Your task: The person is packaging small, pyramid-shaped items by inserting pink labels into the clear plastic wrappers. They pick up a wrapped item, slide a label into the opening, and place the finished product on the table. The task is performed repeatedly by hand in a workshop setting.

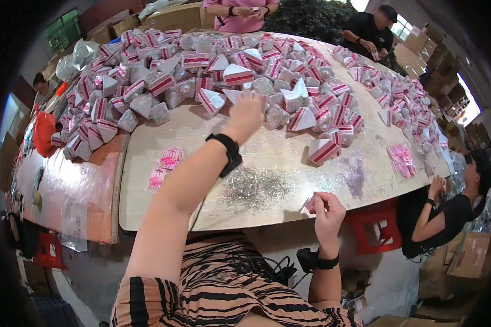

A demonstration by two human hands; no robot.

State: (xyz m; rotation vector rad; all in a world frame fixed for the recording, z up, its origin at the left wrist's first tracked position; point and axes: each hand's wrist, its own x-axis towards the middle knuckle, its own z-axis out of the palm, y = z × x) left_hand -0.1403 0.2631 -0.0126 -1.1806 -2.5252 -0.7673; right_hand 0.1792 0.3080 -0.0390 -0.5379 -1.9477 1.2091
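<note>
Nearest the camera is a striped shirt, on the near side of a heap of thin metal pieces. To the right of that heap, the right hand has its grip closed in a pinch, thumb against forefinger, on a small pale piece. Beyond the heap, the left hand reaches to the near edge of a pile of wrapped wedges; its grip is blurred and turned away, so I cannot tell how far open it is or whether it has hold of a wedge. Left of the heap, pink printed pieces lie on the table; a pink stack lies well to its right. Farther beyond the heap stands a co-worker in pink; another in black is far to its right.
</note>
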